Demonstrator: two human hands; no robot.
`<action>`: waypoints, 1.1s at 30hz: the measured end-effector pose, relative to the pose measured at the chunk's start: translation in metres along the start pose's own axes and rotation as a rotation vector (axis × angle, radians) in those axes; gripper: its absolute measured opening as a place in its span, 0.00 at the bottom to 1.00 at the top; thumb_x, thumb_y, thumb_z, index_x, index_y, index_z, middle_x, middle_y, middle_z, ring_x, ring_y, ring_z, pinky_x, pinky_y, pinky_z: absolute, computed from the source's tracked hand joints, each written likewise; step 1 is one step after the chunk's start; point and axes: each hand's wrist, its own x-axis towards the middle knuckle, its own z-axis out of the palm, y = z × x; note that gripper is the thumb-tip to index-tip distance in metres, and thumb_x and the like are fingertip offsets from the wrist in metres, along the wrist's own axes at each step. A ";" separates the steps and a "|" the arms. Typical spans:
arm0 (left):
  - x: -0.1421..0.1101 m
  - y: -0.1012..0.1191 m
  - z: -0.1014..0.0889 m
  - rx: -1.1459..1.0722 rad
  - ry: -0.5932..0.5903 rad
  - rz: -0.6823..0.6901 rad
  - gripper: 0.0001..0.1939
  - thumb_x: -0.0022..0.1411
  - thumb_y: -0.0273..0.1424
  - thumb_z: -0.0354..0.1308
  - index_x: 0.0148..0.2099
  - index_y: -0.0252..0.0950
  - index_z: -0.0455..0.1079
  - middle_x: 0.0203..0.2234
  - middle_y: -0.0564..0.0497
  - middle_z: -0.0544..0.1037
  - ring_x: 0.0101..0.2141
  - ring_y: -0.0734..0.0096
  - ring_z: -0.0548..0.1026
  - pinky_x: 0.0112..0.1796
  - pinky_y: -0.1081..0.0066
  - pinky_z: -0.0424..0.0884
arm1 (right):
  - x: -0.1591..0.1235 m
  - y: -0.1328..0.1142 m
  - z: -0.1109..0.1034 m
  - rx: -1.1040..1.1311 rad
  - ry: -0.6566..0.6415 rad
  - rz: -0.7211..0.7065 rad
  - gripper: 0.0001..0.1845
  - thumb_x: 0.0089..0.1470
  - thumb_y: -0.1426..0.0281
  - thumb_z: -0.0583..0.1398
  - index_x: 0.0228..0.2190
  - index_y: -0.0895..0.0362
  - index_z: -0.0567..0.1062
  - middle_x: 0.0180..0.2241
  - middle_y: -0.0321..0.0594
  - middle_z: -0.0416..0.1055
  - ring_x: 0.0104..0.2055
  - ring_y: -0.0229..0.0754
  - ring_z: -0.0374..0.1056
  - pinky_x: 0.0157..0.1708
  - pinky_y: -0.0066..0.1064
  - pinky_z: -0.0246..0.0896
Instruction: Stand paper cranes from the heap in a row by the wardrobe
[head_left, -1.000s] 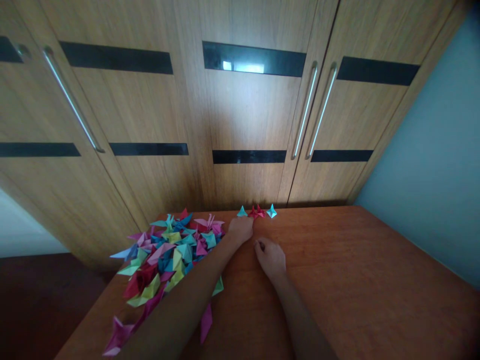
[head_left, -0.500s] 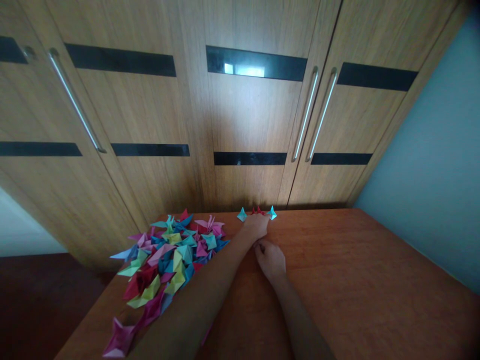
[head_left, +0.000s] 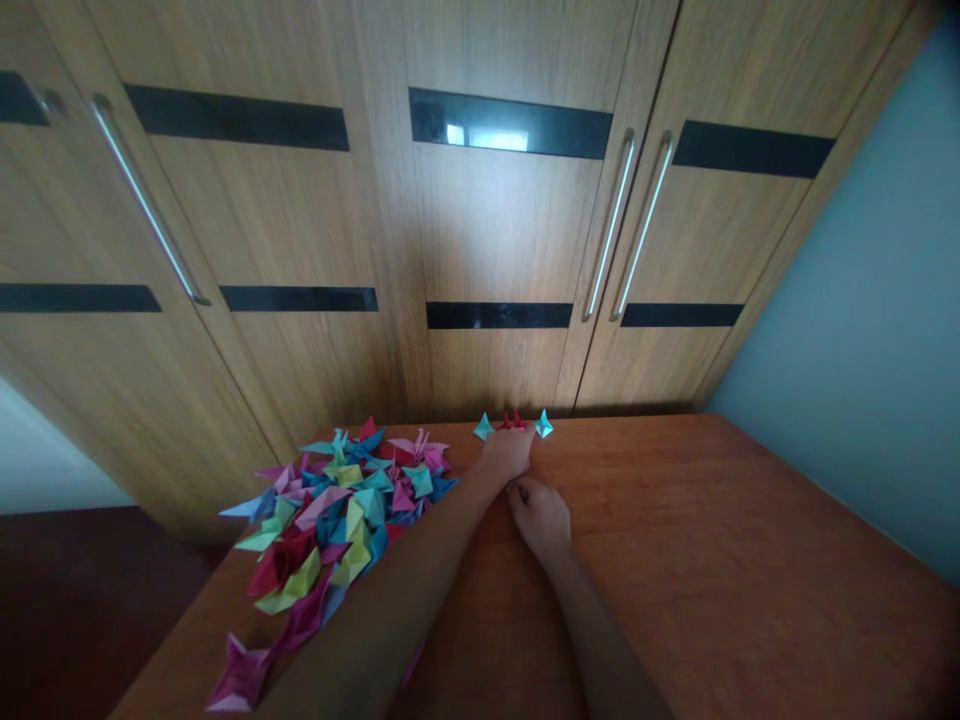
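Gripping nothing I can confirm, my left hand [head_left: 510,450] is covering the red origami piece [head_left: 513,421] at the tabletop's [head_left: 712,560] far edge; right hand [head_left: 541,517] is resting curled. A nudge risks knocking the teal pieces [head_left: 544,425] off.

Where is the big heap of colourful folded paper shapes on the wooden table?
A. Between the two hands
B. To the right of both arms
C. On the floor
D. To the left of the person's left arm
D: the heap of colourful folded paper shapes lies on the wooden table left of the left arm, whose left hand reaches the small red folded paper piece at the far edge.
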 end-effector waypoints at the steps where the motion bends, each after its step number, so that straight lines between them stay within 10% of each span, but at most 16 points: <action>1: 0.000 0.000 0.000 0.000 -0.002 0.003 0.24 0.59 0.24 0.49 0.58 0.38 0.57 0.43 0.40 0.75 0.44 0.55 0.74 0.42 0.58 0.70 | 0.000 0.000 0.000 0.001 0.000 -0.003 0.13 0.57 0.67 0.51 0.32 0.50 0.75 0.33 0.34 0.75 0.34 0.37 0.69 0.26 0.26 0.47; 21: -0.032 -0.005 -0.033 0.018 0.030 0.032 0.20 0.60 0.26 0.47 0.56 0.38 0.60 0.42 0.41 0.75 0.43 0.55 0.74 0.40 0.61 0.71 | 0.000 -0.002 -0.003 -0.016 -0.027 0.017 0.13 0.58 0.66 0.51 0.33 0.50 0.75 0.33 0.35 0.75 0.35 0.37 0.69 0.27 0.26 0.48; 33: -0.211 -0.056 -0.077 0.034 0.020 -0.237 0.20 0.63 0.39 0.47 0.57 0.47 0.60 0.49 0.49 0.72 0.44 0.61 0.73 0.42 0.66 0.69 | -0.010 -0.011 -0.003 -0.011 -0.096 -0.083 0.13 0.57 0.67 0.52 0.30 0.52 0.76 0.32 0.36 0.75 0.33 0.37 0.69 0.29 0.24 0.50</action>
